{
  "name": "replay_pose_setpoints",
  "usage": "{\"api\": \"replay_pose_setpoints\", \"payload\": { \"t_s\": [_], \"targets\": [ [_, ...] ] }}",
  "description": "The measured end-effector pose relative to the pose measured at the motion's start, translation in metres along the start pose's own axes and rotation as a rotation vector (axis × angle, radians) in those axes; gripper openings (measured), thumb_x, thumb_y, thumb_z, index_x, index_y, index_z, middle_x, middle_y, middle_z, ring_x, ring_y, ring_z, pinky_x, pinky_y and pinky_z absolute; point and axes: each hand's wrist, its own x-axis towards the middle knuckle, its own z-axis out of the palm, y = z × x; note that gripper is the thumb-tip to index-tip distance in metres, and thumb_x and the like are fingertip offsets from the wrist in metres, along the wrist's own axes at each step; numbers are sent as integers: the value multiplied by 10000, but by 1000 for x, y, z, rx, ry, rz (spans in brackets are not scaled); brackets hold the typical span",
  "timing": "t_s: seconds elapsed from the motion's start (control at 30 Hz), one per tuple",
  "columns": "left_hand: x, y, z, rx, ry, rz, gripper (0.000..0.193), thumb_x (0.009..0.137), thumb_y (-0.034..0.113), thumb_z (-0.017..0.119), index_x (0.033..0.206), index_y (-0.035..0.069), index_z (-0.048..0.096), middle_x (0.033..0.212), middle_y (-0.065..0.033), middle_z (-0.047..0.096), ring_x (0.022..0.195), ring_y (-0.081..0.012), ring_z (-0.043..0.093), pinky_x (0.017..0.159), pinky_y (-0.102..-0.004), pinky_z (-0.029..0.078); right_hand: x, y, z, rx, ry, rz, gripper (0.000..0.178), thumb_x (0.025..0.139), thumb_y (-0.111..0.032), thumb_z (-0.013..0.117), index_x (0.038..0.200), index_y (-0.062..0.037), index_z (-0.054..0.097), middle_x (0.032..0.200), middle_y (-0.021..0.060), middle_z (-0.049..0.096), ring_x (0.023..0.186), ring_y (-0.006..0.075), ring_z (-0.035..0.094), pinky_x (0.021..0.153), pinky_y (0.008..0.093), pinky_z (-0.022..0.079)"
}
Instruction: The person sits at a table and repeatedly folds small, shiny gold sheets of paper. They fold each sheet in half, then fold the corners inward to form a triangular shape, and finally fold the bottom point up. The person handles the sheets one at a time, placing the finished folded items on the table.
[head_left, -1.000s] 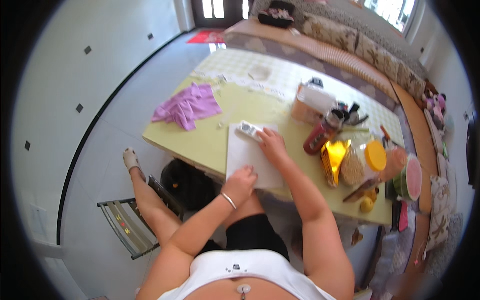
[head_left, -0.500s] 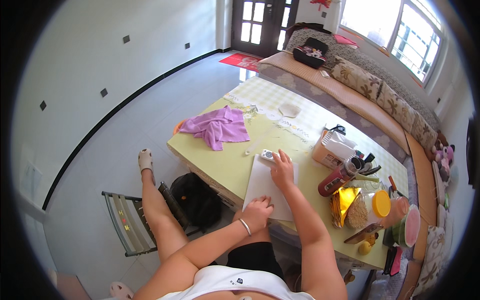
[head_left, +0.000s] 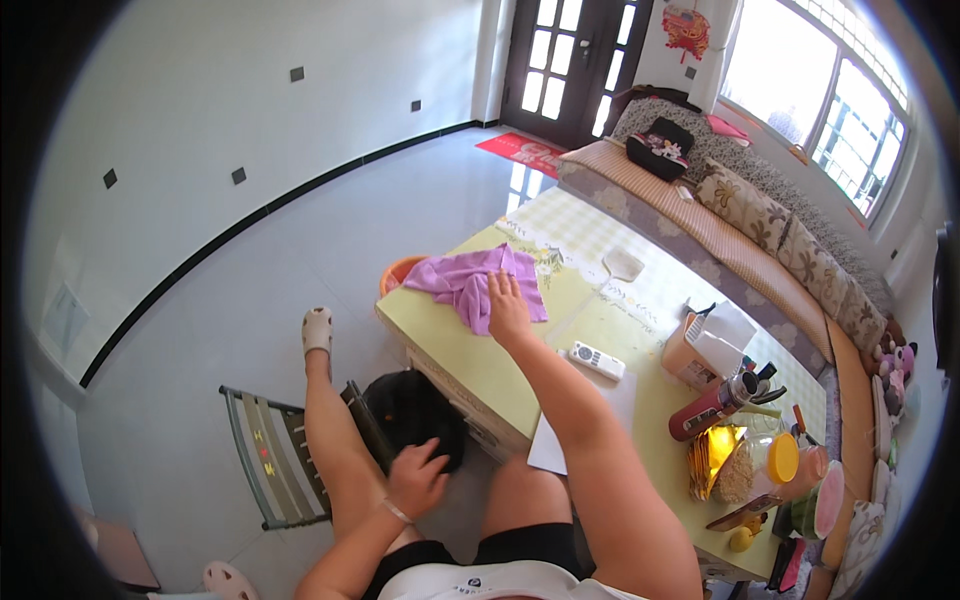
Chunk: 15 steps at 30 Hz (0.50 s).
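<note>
My right hand [head_left: 508, 308] reaches across the table to a crumpled purple cloth [head_left: 464, 286]. Its fingers are stretched out over the cloth's near right part and do not close on it. My left hand [head_left: 418, 482] is off the table, above my left leg, with its fingers apart and nothing in it. A white remote control [head_left: 597, 360] lies on the table beside the white paper [head_left: 550, 440], which my right forearm partly covers. The cloth hangs toward the table's left edge, where an orange basin [head_left: 400, 272] shows behind it.
At the table's right stand a tissue box [head_left: 690, 350], a dark red bottle [head_left: 705, 410], a gold packet [head_left: 712, 455], a yellow-lidded jar [head_left: 780, 458] and a cut watermelon [head_left: 825, 500]. A fly swatter [head_left: 622, 264] lies farther back. A folding chair [head_left: 268, 460] and black bag [head_left: 412, 415] are at the left.
My right hand has moved from the remote control to the purple cloth. My left hand has left the paper and gone down left over my leg. The view has shifted.
</note>
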Motion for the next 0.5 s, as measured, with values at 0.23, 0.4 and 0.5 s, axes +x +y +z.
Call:
{"api": "replay_pose_setpoints", "payload": {
  "t_s": [0.23,0.4,0.5],
  "targets": [
    [-101,-119,-34,166,-88,-521,379,751,161,778,1077,-12,693,1283,-272,588,1193,-446,548,1046,-525,435,48,4,18,-238,-185,32,533,893,-106,534,1423,-97,483,1299,100,652,1317,313,514,1126,454,345],
    [-115,-132,-17,193,-35,-492,609,747,177,795,1278,-49,599,1318,-281,569,1230,-456,532,1075,-521,426,40,-2,-1,-55,-124,70,253,832,-241,624,1015,-158,779,999,94,743,1090,301,620,996,450,438],
    [-77,-120,-37,81,53,-568,796,779,211,813,1440,-57,457,1385,-290,534,1290,-457,503,1104,-509,407,36,-33,-36,421,-135,245,267,846,-238,606,1005,-79,751,926,170,729,788,333,679,736,430,555]
  ]
}}
